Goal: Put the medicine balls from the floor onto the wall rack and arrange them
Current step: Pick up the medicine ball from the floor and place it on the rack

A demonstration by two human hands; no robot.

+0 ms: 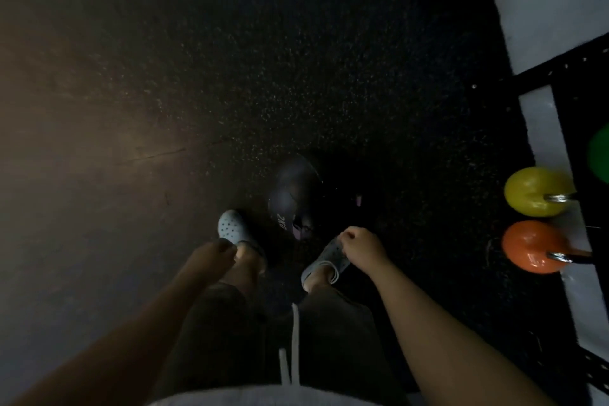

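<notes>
A dark medicine ball (295, 194) with pale "2KG" lettering lies on the black speckled floor just ahead of my feet. My left hand (216, 252) hangs over my left shoe, fingers curled, holding nothing. My right hand (361, 245) hovers over my right shoe in a loose fist, a little below and right of the ball, also with nothing in it. On the black wall rack (560, 76) at the right sit a yellow ball (534, 191), an orange ball (530, 245) and a green ball (599, 152) at the frame edge, resting on chrome pegs.
My grey clogs (232, 227) stand right behind the dark ball. A white wall (540, 3) runs behind the rack on the right. The scene is dim; the floor on the left is lit brownish.
</notes>
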